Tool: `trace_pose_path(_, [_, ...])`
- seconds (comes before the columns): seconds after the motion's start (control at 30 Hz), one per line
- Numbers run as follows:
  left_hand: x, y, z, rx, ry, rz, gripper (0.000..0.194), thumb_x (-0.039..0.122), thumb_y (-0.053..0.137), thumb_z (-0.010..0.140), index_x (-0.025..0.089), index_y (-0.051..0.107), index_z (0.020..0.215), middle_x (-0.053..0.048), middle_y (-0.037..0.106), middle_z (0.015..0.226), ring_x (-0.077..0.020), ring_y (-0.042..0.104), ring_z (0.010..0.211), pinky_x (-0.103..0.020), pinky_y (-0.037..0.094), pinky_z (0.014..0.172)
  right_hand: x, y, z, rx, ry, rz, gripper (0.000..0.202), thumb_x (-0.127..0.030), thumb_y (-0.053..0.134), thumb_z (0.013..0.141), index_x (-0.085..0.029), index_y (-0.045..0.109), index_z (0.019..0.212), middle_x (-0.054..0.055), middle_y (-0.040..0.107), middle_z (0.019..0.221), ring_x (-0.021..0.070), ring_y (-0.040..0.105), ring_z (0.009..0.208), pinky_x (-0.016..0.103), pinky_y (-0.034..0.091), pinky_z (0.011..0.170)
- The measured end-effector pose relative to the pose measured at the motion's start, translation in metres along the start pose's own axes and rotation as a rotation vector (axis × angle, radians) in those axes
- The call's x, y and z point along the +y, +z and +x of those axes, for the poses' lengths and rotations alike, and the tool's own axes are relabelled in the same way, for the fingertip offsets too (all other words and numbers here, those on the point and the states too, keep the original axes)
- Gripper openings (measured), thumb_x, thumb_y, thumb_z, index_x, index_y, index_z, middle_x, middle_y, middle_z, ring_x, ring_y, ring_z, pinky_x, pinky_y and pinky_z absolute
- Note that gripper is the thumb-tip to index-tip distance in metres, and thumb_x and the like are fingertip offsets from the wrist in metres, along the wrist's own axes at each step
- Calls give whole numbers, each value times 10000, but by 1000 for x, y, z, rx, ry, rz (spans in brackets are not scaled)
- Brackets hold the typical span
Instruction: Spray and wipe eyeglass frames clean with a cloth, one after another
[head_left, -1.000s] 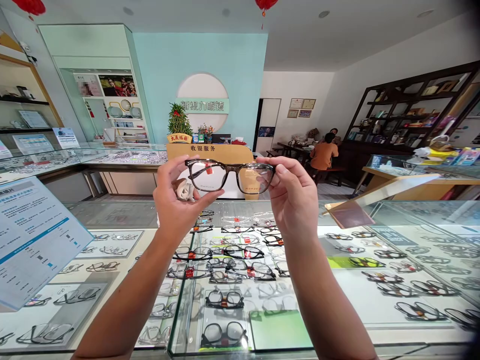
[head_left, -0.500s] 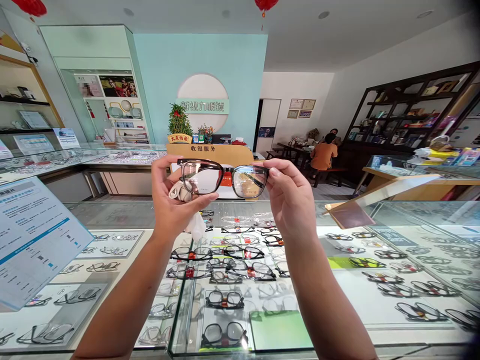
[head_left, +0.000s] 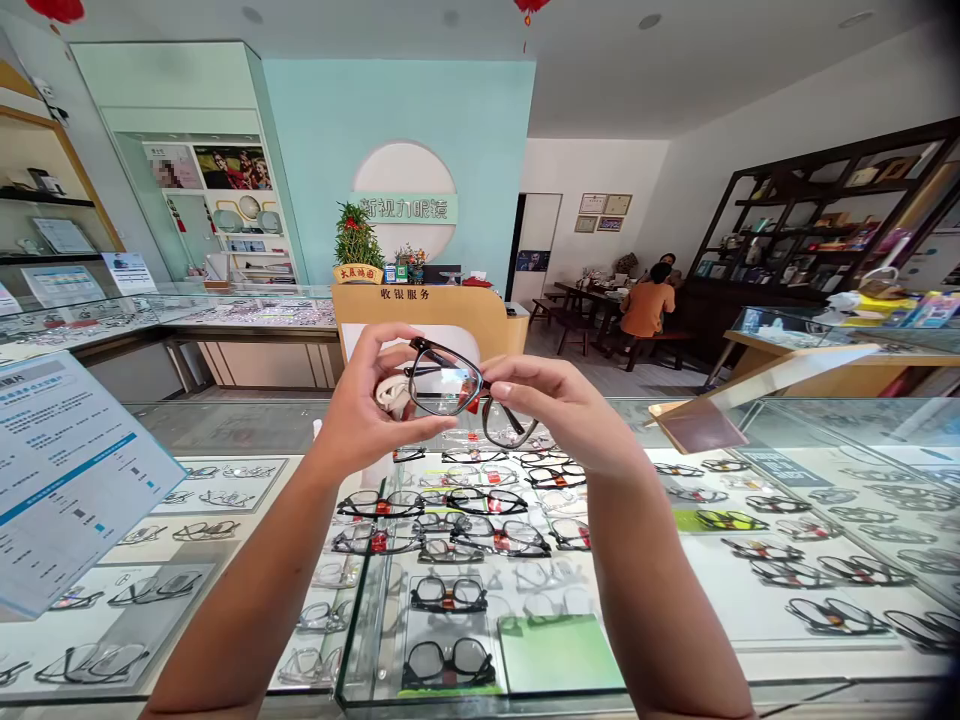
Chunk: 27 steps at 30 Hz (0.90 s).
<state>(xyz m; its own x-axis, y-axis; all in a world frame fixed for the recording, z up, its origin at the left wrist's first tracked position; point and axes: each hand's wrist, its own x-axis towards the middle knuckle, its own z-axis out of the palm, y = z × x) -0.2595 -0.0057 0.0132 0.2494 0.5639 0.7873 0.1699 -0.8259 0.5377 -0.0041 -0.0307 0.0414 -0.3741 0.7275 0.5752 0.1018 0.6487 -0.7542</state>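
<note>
A pair of dark-rimmed eyeglasses (head_left: 446, 411) is held up over the glass counter, tilted down to the right. My left hand (head_left: 367, 405) grips it at the outer left corner of the frame, and a bunched pale cloth (head_left: 391, 396) is tucked in that palm. My right hand (head_left: 566, 405) pinches the frame near the bridge, its fingers partly covering the right lens. A red tag shows behind the lenses.
Below, the glass display case (head_left: 352, 600) holds several rows of eyeglasses and a green card (head_left: 559, 650). A printed sheet (head_left: 67, 480) stands at left, a slanted panel (head_left: 701, 425) at right. Farther back are a cashier desk (head_left: 435, 305) and a seated person (head_left: 649, 308).
The eyeglasses have tilted, right side lower. My right hand has moved from the right hinge inward to the bridge. The cloth has drawn up into my left palm.
</note>
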Motion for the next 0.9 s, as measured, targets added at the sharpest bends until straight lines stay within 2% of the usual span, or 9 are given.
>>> trace_pose_path(0.13, [3,-1,0,-2,8,4,812,423,1042,725,314,541,1355,-110,820,1197,-290,830,1012,-247,585,554,3,3,2,-50,9,50,194,-413,773,991,-253,855,920,25,864,985,190,747,893,359,611,824])
trace_pose_path(0.3, [1,-1,0,-17,-22,-63,861,421,1070,682,304,551,1359,-91,804,1229,-189,772,797,-258,595,592,4,7,3,-2,49,103,181,-353,796,936,-236,861,814,30,834,899,188,725,870,341,568,837])
trace_pose_path(0.4, [-2,0,2,26,-25,-66,922,403,1071,677,323,539,1426,-85,764,1318,-114,676,684,-242,566,573,6,11,4,128,7,80,173,-320,783,931,-243,854,794,26,837,894,192,728,877,348,559,855])
trace_pose_path(0.47, [-3,2,4,117,41,-27,728,365,1021,752,297,587,1333,-77,751,1334,-98,647,698,-238,551,608,9,14,5,263,-63,16,167,-303,767,943,-246,848,809,23,836,897,195,730,880,355,558,859])
trace_pose_path(0.57, [1,6,5,258,180,92,215,277,848,914,222,645,957,-16,758,1001,-108,611,727,-241,499,668,14,18,7,411,-133,-54,131,-292,763,950,-239,829,850,31,839,945,200,738,893,369,566,868])
trace_pose_path(0.63, [9,11,2,257,171,150,210,245,781,947,206,633,803,30,649,738,-99,527,634,-240,418,602,17,21,7,461,-168,-72,89,-288,768,946,-235,811,888,42,843,1007,210,754,932,382,576,892])
trace_pose_path(0.7, [20,17,-2,184,80,174,209,252,778,949,204,669,776,59,576,625,-87,438,542,-247,349,533,17,24,6,490,-237,-120,54,-276,766,949,-235,796,931,55,838,1068,226,767,1000,400,584,936])
trace_pose_path(0.8, [35,27,-7,97,-11,179,184,282,759,985,203,763,818,28,704,690,-109,581,617,-247,450,608,16,30,5,501,-361,-224,26,-259,763,965,-239,779,971,74,820,1123,244,766,1078,419,589,985])
trace_pose_path(0.9, [40,35,-10,107,-55,134,189,338,733,1029,219,869,974,-23,836,890,-144,698,750,-269,537,728,13,37,4,503,-439,-292,14,-223,761,979,-236,766,981,88,809,1128,252,766,1097,420,594,984])
